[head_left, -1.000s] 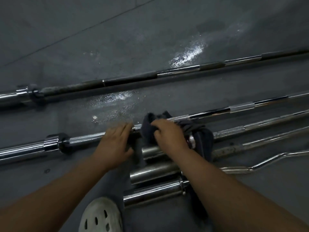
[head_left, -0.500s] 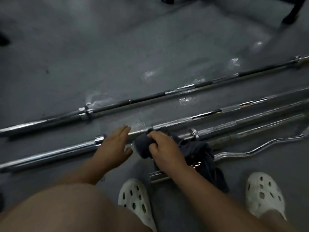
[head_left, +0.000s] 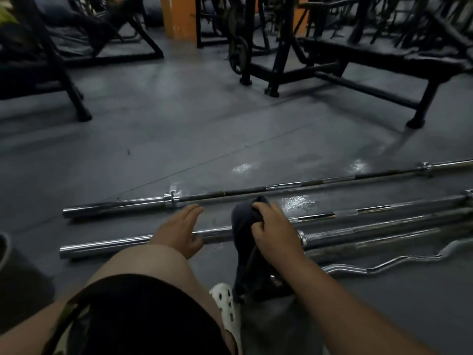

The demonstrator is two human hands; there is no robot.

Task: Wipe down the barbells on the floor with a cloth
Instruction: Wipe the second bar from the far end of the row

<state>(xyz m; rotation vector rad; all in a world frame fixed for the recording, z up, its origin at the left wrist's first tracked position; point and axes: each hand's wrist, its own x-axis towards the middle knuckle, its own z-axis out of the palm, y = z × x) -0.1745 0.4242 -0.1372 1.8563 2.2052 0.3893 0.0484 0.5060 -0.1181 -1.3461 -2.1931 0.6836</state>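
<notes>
Several chrome barbells lie side by side on the grey floor. The far barbell (head_left: 256, 192) runs from left to the right edge. A nearer barbell (head_left: 107, 244) lies just in front of my knee. My right hand (head_left: 275, 229) grips a dark cloth (head_left: 243, 226), lifted above the bars so that it hangs down. My left hand (head_left: 179, 230) hovers with straight fingers over the near bar, holding nothing. A curl bar (head_left: 384, 265) lies nearest on the right.
Black gym benches and machine frames (head_left: 281, 73) stand across the back, with an orange pillar (head_left: 178, 16) behind. Wet patches (head_left: 297, 201) shine on the floor near the bars. My knee (head_left: 143, 272) and a white perforated clog (head_left: 226, 303) fill the foreground.
My head has risen, bringing the gym equipment into view. The right hand lifted the cloth off the bar; the left hand came off the bar and opened.
</notes>
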